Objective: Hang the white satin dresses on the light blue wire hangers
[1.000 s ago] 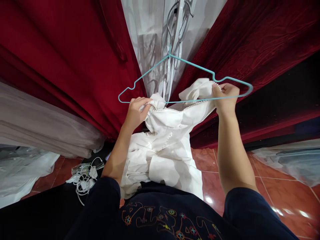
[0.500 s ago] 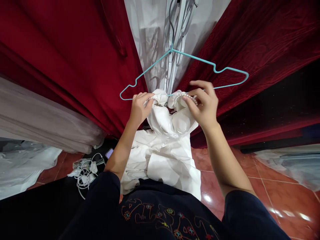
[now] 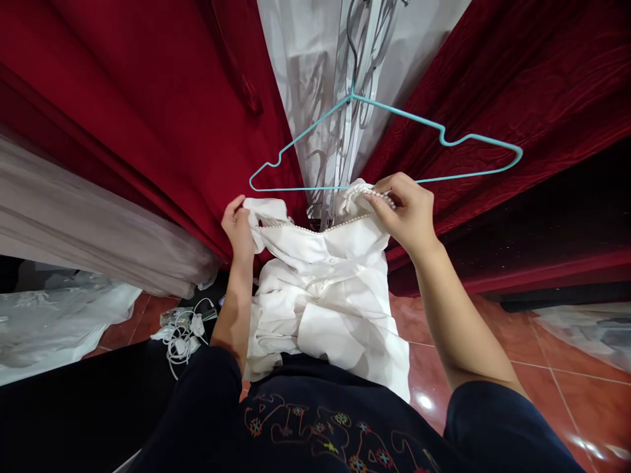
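Note:
A white dress [image 3: 320, 276] with pearl-beaded trim along its neckline hangs spread between my hands, its lower part against my body. My left hand [image 3: 238, 226] pinches the outer edge of the left sleeve, drawn out to the side. At the other sleeve, my right hand [image 3: 407, 210] is closed on the fabric and pearl trim. Just above the dress is a light blue hanger [image 3: 394, 113], hooked at its top; its bottom bar passes behind or beside my right fingers.
Red curtain-like fabric [image 3: 148, 98] drapes at both sides of a white metal stand [image 3: 367, 66]. White cables [image 3: 182, 341] lie at the lower left beside a black surface [image 3: 73, 420]. Pale tulle [image 3: 64, 322] hangs at the far left above red floor tiles.
My left hand has moved left and slightly down, pulling the left sleeve outward and widening the neckline. My right hand's raised fingers have folded in. The hanger appears shifted right.

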The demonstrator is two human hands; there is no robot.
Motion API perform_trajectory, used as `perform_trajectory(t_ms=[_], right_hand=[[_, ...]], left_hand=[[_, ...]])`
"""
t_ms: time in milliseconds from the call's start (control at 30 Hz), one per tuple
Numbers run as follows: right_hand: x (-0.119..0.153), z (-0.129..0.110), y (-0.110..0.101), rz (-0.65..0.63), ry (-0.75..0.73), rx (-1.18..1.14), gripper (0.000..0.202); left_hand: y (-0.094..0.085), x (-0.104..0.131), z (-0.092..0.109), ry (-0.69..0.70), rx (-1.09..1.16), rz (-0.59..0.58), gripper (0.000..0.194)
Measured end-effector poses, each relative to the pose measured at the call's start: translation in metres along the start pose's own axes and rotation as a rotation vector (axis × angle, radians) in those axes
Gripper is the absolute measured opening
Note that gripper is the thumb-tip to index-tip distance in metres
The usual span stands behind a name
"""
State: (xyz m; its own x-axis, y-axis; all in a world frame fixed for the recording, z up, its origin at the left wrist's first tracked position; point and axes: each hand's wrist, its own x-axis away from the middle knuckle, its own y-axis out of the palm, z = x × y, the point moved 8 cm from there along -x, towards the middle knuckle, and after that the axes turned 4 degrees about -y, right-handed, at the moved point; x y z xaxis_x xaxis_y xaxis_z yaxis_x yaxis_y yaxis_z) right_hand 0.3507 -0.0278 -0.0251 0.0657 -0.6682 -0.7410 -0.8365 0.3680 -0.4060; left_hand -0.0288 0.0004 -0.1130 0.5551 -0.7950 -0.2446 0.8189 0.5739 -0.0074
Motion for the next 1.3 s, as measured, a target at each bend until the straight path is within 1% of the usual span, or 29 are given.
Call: perform_trajectory(t_ms=[67,133,200,300,400,500,567,600,667,733,767,867,967,1067,1133,1300], right_hand=[[0.0,-0.001,-0.001,-0.046,-0.008,0.029,0.024],[0.001,-0.003,-0.002,-0.073,-0.022,0.05,0.021],[0.002,-0.006,-0.003,-0.086,-0.035,0.059,0.018],[0.002,-0.009,-0.005,-0.095,-0.048,0.061,0.016],[0.002,-0.011,-0.005,-0.12,-0.07,0.039,0.016],[0.002,-0.011,-0.003,-0.133,-0.093,0.011,0.016],[0.002,-0.011,-0.002,-0.123,-0.094,0.015,0.016],[0.003,-0.01,-0.002,-0.118,-0.089,0.02,0.016],[0.004,-0.008,-0.001,-0.111,-0.071,0.028,0.017],[0.004,-0.006,-0.001,-0.109,-0.061,0.02,0.019],[0.004,-0.006,-0.001,-0.107,-0.061,0.012,0.02],[0.002,-0.004,-0.002,-0.092,-0.064,-0.006,0.02],[0.0,-0.005,-0.004,-0.064,-0.065,-0.01,0.02],[-0.001,-0.007,-0.006,-0.054,-0.071,-0.03,0.023],[-0.002,-0.007,-0.007,-0.058,-0.065,-0.041,0.023],[-0.001,-0.006,-0.002,-0.101,-0.046,-0.059,0.023]], left_hand=[[-0.004,-0.026,0.013,0.045,0.001,0.057,0.035],[0.002,-0.053,0.036,0.139,-0.01,0.06,0.032],[0.014,-0.077,0.058,0.216,-0.014,0.024,0.028],[0.043,-0.102,0.085,0.295,-0.023,-0.08,0.029],[0.079,-0.108,0.104,0.36,-0.06,-0.209,0.033],[0.113,-0.099,0.115,0.395,-0.094,-0.341,0.039],[0.127,-0.09,0.121,0.395,-0.101,-0.407,0.043],[0.129,-0.086,0.125,0.401,-0.096,-0.417,0.044],[0.125,-0.075,0.133,0.446,-0.085,-0.385,0.043],[0.114,-0.061,0.14,0.516,-0.104,-0.336,0.04],[0.109,-0.053,0.142,0.549,-0.131,-0.334,0.038],[0.101,-0.03,0.139,0.595,-0.218,-0.416,0.037],[0.093,-0.018,0.135,0.631,-0.272,-0.472,0.042],[0.083,-0.018,0.134,0.663,-0.286,-0.461,0.048],[0.078,-0.02,0.133,0.663,-0.268,-0.423,0.051],[0.07,-0.036,0.127,0.593,-0.169,-0.229,0.057]])
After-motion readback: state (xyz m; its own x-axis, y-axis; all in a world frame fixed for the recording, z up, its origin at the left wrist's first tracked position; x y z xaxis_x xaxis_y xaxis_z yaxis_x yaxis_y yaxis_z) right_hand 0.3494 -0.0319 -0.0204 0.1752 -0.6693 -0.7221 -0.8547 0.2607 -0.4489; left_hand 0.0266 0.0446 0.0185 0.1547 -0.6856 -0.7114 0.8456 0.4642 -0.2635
